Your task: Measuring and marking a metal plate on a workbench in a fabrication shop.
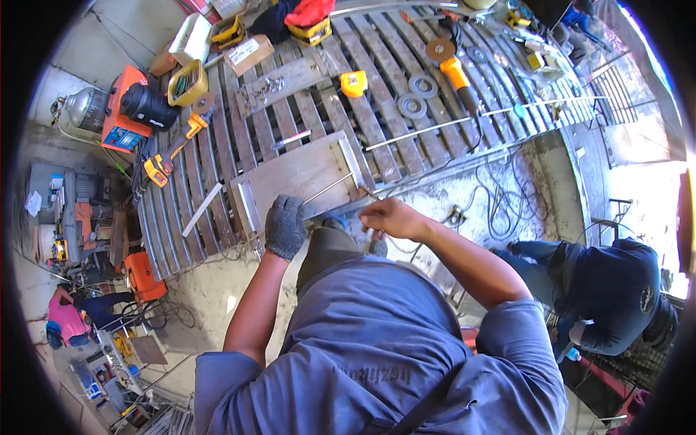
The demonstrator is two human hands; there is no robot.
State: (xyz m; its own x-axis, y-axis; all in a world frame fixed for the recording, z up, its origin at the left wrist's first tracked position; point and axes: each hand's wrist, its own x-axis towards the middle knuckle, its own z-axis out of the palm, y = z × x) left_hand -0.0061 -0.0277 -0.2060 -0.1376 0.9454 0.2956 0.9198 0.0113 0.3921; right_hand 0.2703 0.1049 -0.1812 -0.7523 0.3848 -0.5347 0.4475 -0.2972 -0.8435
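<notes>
A shallow metal panel with raised end strips (293,177) lies at the near edge of the slatted metal table (399,163). My left hand (285,226), in a dark grey knitted glove, is closed at the panel's near edge. From its fingers a thin metal rod (328,188) slants up to the right across the panel. My bare right hand (391,217) is right of the panel, just off the table edge, its fingers pinched together. A short dark thin piece (368,192) shows by its fingertips; whether the fingers grip it is unclear.
On the table are a yellow tape measure (353,84), two grinding discs (417,96), an angle grinder (455,72), another grinder (174,148) and a long thin strip (420,133). An orange machine (125,109) stands left. A co-worker (609,290) bends at right; cables (504,206) lie below.
</notes>
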